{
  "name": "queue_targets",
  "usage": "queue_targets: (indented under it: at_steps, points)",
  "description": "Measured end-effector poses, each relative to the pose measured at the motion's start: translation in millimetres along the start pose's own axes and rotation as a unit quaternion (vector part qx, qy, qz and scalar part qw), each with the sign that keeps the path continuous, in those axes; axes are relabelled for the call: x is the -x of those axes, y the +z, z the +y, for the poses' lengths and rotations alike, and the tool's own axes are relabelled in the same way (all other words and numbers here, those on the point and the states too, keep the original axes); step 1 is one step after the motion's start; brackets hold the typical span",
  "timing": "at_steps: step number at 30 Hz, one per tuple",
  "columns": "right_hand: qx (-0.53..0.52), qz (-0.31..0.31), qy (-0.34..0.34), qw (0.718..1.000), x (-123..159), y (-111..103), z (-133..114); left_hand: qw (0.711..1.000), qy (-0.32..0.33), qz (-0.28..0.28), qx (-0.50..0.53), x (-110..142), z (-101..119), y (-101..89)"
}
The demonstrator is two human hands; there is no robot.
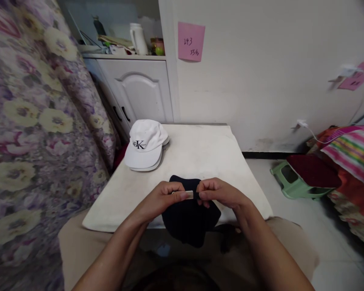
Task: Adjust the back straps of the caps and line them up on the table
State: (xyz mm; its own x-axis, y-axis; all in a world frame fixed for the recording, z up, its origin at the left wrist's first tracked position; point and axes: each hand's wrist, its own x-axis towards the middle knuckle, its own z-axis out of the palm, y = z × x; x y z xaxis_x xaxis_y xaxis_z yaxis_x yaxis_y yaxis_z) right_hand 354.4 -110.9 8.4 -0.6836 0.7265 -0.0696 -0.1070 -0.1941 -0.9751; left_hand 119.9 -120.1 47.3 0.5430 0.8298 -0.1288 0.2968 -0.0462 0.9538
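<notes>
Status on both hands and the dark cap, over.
Left hand pinching pale tab; right hand pinching dark strap. Dark cap at near edge of table. White caps aside, not blocking.

One head-worn camera gives the view, looking forward and steeply down over the near edge of the bench. The lens sits above the wearer's thighs, which flank the lower part, and the forearms enter from the bottom edge. The left hand and right hand lie close to it, slightly below the middle. The wide field faces the wall and cabinet beyond the bench, taking in the floral curtain at left and the plastic stool on the floor at right.
</notes>
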Motion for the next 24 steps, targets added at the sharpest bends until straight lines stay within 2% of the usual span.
queue_targets:
  at_steps: [7, 11, 15, 19, 21, 24]
  points:
    - [-0.017, -0.064, -0.018, 0.998, 12, -10, -6, 0.996, -0.026, 0.026, 0.085, -1, 4, -7.2]
    - [-0.037, -0.051, -0.030, 0.998, 17, -18, -7, 0.995, -0.032, 0.038, 0.092, -1, 9, -13.5]
    - [-0.068, -0.039, -0.077, 0.994, 17, -18, -9, 0.992, -0.037, -0.010, 0.118, -2, 13, -18.1]
    - [-0.102, -0.041, -0.090, 0.990, 17, -17, -10, 0.982, -0.050, -0.051, 0.174, -3, 18, -20.3]
    - [-0.100, -0.079, -0.074, 0.989, 17, -19, -8, 0.976, -0.055, -0.061, 0.199, -4, 22, -20.6]
    - [-0.076, -0.170, -0.040, 0.982, 15, -23, -4, 0.971, -0.058, -0.068, 0.223, -6, 30, -20.9]
